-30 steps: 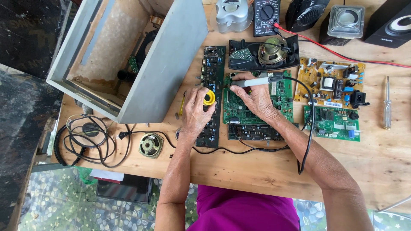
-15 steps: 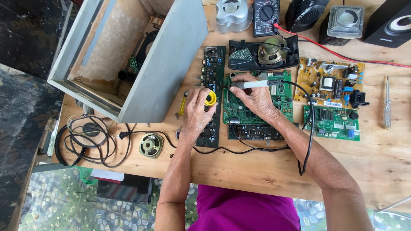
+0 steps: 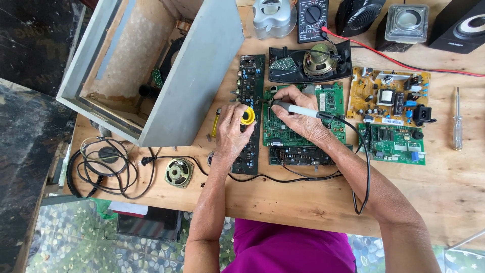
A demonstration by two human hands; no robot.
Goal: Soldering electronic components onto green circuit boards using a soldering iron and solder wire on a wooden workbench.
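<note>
The left hand (image 3: pixel 233 132) rests on a long dark circuit board (image 3: pixel 248 115), its fingers curled around a small yellow reel (image 3: pixel 248 116), probably solder wire. The right hand (image 3: pixel 298 115) is closed around a soldering iron (image 3: pixel 299 109), held like a pen with its tip pointing left at the edge of a green circuit board (image 3: pixel 303 121) in the middle of the wooden table (image 3: pixel 303 197). The iron's black cord (image 3: pixel 365 167) loops back past the right forearm. A yellow circuit board (image 3: pixel 389 96) lies to the right, a grey open box (image 3: pixel 151 65) to the left.
</note>
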